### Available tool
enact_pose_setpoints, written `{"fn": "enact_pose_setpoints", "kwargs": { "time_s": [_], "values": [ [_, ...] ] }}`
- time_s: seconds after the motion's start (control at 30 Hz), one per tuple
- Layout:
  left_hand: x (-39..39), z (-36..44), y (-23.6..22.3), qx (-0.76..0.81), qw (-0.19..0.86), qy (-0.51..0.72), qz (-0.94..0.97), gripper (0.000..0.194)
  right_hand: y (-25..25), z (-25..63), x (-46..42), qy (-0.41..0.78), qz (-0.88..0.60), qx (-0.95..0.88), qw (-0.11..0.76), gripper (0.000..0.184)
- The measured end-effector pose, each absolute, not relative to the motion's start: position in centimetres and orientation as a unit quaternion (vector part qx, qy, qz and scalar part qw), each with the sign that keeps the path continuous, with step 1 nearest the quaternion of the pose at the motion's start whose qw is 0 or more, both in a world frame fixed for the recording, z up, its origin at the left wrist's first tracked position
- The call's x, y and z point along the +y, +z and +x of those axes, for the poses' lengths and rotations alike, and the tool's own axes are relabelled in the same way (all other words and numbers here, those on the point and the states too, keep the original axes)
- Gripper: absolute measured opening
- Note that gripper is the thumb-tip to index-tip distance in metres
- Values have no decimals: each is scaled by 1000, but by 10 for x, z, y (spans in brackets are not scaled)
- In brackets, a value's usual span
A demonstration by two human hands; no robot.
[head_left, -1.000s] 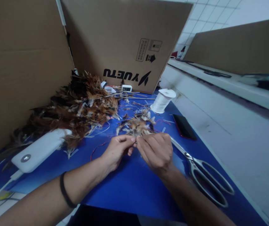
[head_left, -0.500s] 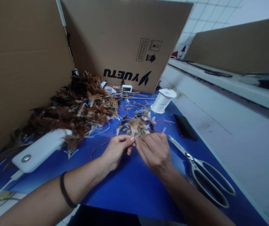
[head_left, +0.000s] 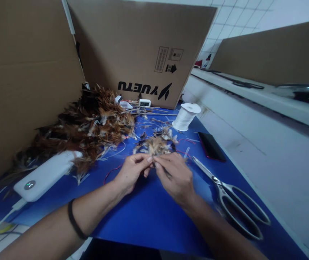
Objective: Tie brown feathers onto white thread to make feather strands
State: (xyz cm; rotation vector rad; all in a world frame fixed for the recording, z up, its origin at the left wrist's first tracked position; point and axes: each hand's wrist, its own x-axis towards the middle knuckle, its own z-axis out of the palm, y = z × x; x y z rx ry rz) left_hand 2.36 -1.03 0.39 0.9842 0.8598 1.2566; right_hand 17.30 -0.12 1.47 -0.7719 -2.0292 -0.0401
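Note:
My left hand [head_left: 134,171] and my right hand [head_left: 174,175] meet over the blue table, fingertips almost touching. Thumb and forefinger of the left are pinched together on something small that the fingers hide. The right hand's fingers are also pinched, and a thin dark piece shows between them; its kind is not clear. Just beyond the fingertips lies a small heap of tan, white and dark feathers [head_left: 157,144]. To the right of my right hand rest large metal scissors [head_left: 219,182], their blades slightly apart.
A large pile of brown feathers [head_left: 100,122] covers the left side. A white power bank [head_left: 47,175] with a cable lies in front of it. At the right are a white spool [head_left: 186,117] and a black phone [head_left: 211,145]. A cardboard box [head_left: 140,47] stands behind.
My right hand has turned slightly and its fingers have opened up a little, showing the thin dark piece. The left hand has barely moved.

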Motion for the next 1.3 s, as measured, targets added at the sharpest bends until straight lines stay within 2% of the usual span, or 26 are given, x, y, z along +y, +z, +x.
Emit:
{"fn": "enact_pose_setpoints", "kwargs": {
  "time_s": [0.13, 0.23, 0.33, 0.57, 0.63, 0.77, 0.83, 1.03, 1.3],
  "values": [
    [-11, 23, 4, 403, 555, 526, 503, 25, 15, 175, 2, 186, -380, -759, 495, 8],
    [-11, 22, 3, 422, 521, 501, 547, 28, 15, 178, 4, 320, -407, -711, 476, 14],
    [-11, 21, 3, 436, 492, 477, 583, 29, 16, 179, 5, 404, -400, -675, 471, 15],
    [-12, 20, 7, 454, 384, 470, 653, 26, 16, 178, 6, 429, -405, -653, 475, 16],
    [-13, 21, 6, 453, 402, 474, 639, 25, 15, 179, 6, 441, -406, -642, 478, 18],
    [-13, 23, 2, 417, 518, 471, 579, 25, 15, 178, 7, 512, -402, -578, 492, 17],
    [-14, 24, 2, 403, 543, 469, 568, 24, 16, 177, 7, 547, -395, -541, 501, 17],
    [-13, 24, 5, 414, 497, 486, 588, 21, 14, 175, 7, 610, -380, -495, 489, 15],
    [-13, 23, 3, 423, 473, 491, 597, 21, 16, 175, 6, 607, -383, -493, 492, 15]
  ]
}}
